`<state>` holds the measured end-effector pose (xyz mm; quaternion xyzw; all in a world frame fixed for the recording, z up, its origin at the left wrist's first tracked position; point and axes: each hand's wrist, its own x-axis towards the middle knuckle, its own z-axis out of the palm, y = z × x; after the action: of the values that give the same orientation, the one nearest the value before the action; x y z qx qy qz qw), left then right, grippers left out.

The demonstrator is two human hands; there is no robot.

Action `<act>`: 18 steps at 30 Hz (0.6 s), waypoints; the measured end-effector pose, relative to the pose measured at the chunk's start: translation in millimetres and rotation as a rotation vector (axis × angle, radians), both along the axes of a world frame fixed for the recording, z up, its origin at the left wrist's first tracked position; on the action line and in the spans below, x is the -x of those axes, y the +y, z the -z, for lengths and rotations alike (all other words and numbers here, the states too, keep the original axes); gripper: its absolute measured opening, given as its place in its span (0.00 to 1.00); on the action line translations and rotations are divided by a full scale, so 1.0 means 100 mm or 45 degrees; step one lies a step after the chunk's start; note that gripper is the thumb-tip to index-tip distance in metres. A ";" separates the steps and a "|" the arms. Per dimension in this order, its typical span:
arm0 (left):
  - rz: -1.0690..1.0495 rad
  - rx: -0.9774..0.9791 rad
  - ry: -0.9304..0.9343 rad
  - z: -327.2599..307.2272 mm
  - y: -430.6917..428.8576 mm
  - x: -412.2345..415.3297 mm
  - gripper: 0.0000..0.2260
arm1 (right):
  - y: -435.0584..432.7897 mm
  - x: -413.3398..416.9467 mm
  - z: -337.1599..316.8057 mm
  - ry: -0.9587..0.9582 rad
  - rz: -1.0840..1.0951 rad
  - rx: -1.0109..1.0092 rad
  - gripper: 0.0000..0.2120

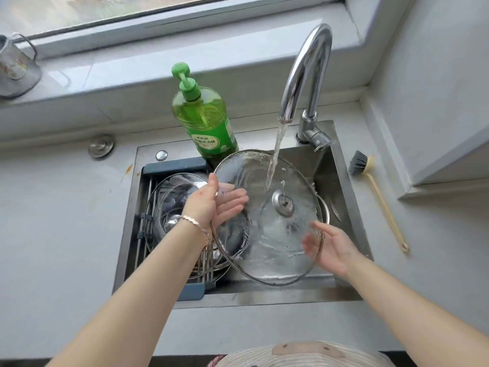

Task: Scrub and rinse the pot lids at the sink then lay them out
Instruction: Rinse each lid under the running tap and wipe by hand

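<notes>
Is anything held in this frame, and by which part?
The glass lid, by its rim: the left hand supports the left edge, the right hand the lower right edge, both reaching flat under the glass.

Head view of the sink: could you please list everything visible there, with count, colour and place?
glass lid: one, clear, steel rim, tilted under running water
racked lids: at least one, steel and glass, sink's left
rack: one, blue-grey, across sink's left part
sink: one, steel, in grey counter
tap: one, chrome, back right
soap bottle: one, green, back rim
brush: one, dark bristles, pale handle, counter right
mug: one, metal, window sill left
round cap: one, metal, counter left
left hand: lid's left edge, fingers straight
right hand: lid's right edge, fingers straight
</notes>
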<state>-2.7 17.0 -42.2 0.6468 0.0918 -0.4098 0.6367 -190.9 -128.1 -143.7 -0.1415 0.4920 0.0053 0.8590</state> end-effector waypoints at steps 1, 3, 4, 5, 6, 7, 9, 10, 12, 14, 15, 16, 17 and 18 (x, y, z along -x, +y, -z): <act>0.029 0.007 -0.102 -0.04 0.03 0.00 0.18 | 0.03 -0.06 0.03 0.028 -0.062 0.034 0.06; 0.073 0.038 -0.259 -0.15 0.07 -0.01 0.18 | 0.09 -0.21 0.09 0.060 -0.192 0.090 0.10; 0.096 0.050 -0.321 -0.20 0.09 -0.02 0.18 | 0.13 -0.28 0.11 0.041 -0.202 0.093 0.15; 0.120 0.052 -0.383 -0.23 0.12 -0.03 0.18 | 0.15 -0.35 0.14 0.017 -0.199 0.091 0.21; 0.144 0.042 -0.454 -0.26 0.15 -0.06 0.18 | 0.17 -0.42 0.13 -0.023 -0.183 0.090 0.26; 0.158 0.029 -0.527 -0.27 0.19 -0.08 0.18 | 0.18 -0.49 0.10 -0.045 -0.172 0.111 0.27; 0.154 -0.026 -0.652 -0.27 0.27 -0.15 0.18 | 0.18 -0.59 0.02 -0.043 -0.135 0.184 0.24; 0.128 -0.065 -0.685 -0.24 0.31 -0.19 0.18 | 0.16 -0.63 -0.02 -0.032 -0.121 0.232 0.23; 0.035 -0.155 -0.681 -0.17 0.38 -0.26 0.19 | 0.12 -0.65 -0.12 -0.007 -0.092 0.388 0.18; -0.072 -0.236 -0.605 -0.06 0.41 -0.31 0.20 | 0.05 -0.63 -0.24 0.029 -0.093 0.612 0.09; -0.138 -0.258 -0.527 0.00 0.41 -0.33 0.20 | 0.02 -0.61 -0.32 0.037 -0.116 0.727 0.07; -0.192 -0.287 -0.429 0.06 0.41 -0.34 0.20 | -0.01 -0.60 -0.41 0.044 -0.159 0.849 0.07; -0.222 -0.329 -0.328 0.13 0.41 -0.35 0.20 | -0.03 -0.59 -0.52 0.042 -0.206 0.969 0.09; -0.222 -0.383 -0.240 0.20 0.42 -0.36 0.20 | -0.05 -0.57 -0.62 0.031 -0.245 1.068 0.10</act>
<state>33.1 59.3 -61.7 0.7597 0.1478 -0.2723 0.5717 -133.6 -133.5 -81.3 -0.5236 0.4463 -0.1133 0.7168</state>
